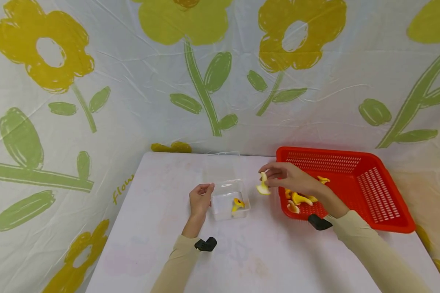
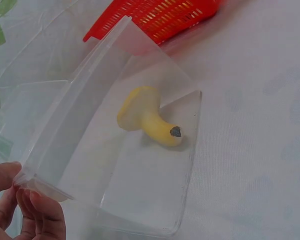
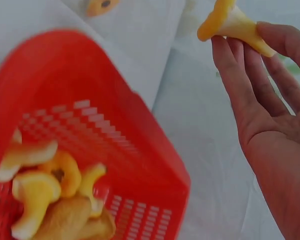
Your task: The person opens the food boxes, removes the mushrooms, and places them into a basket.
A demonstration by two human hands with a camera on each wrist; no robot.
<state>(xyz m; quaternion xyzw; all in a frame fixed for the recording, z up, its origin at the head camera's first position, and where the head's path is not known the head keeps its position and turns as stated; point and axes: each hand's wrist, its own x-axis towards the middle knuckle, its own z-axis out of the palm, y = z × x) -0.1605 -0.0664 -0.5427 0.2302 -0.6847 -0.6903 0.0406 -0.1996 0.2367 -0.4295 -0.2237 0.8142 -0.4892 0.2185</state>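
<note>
My right hand (image 1: 295, 178) pinches a yellow chanterelle mushroom (image 1: 263, 185) by its stem, cap downward, between the red basket and a clear plastic box (image 1: 223, 215). In the right wrist view, thumb and fingertips close on the stem of that mushroom (image 3: 235, 24). At the box's left rim, my left hand (image 1: 199, 201) grips the edge between thumb and fingers. One chanterelle mushroom (image 2: 149, 115) lies inside the box, with a dark spot on its stem end. The box's clear lid (image 1: 223, 166) stands folded back behind it.
A red plastic basket (image 1: 346, 191) with slotted sides stands at the right of the table. Several more mushrooms (image 3: 65, 215) are heaped in its near left corner. Flower-printed cloth (image 1: 139, 114) hangs behind and beside the white table (image 1: 161, 228).
</note>
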